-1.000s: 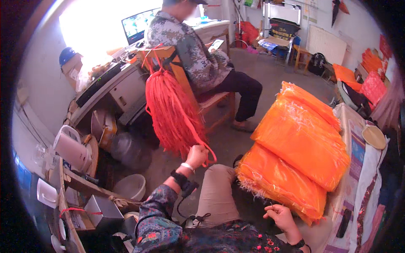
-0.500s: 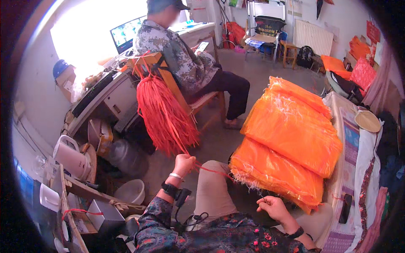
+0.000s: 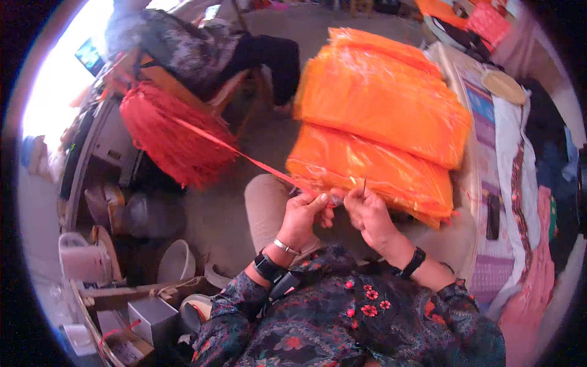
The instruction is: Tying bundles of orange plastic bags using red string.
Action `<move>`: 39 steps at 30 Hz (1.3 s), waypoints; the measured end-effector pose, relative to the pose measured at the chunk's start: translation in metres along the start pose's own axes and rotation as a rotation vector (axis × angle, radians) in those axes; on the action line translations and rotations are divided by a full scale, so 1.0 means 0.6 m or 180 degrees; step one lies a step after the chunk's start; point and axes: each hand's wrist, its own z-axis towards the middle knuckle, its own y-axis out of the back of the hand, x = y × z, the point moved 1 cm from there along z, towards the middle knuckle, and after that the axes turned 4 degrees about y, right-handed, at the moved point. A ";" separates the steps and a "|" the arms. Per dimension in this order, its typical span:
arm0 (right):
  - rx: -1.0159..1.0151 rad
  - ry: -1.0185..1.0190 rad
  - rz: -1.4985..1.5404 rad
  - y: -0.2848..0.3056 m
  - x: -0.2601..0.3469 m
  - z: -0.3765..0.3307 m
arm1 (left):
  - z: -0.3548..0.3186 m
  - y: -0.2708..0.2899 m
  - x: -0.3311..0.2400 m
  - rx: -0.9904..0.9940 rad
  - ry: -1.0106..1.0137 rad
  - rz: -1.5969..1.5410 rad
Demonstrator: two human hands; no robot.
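Observation:
My left hand (image 3: 304, 215) pinches a thin red ribbon strand (image 3: 244, 156) that runs taut up and left to a thick bundle of red strands (image 3: 171, 137) hanging from a chair. My right hand (image 3: 367, 214) sits close beside it, fingers closed on a thin needle (image 3: 365, 185) that points upward. Both hands meet over my lap, at the near edge of a stack of orange plastic-wrapped bundles (image 3: 379, 110). Each wrist wears a dark watch band.
Another person in a patterned shirt (image 3: 183, 43) sits on the wooden chair at upper left. A cluttered shelf with a white jug (image 3: 82, 260), bowl (image 3: 177, 263) and boxes lines the left. A cloth-covered table (image 3: 489, 183) with a dark remote stands right.
My left hand has drawn one red strand away from the bundle toward my lap. My right hand has come up to meet it. The view has tipped down and closer.

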 end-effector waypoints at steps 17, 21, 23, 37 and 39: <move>-0.0874 0.1402 -0.1296 0.099 -0.017 -0.087 | 0.013 -0.128 0.014 0.1193 -0.0976 0.2499; -0.0436 0.1329 -0.1255 0.089 -0.032 -0.096 | 0.026 -0.131 0.037 0.1378 -0.0029 0.2126; -0.0114 0.1123 -0.1521 0.100 -0.038 -0.103 | 0.039 -0.121 0.049 0.1236 0.0231 0.1556; -0.2065 0.0349 0.0397 0.326 -0.008 -0.042 | 0.193 0.043 0.063 0.0471 -0.0676 0.2242; -0.2031 0.0473 0.0549 0.337 -0.009 -0.037 | 0.206 0.044 0.057 0.0450 -0.0641 0.2065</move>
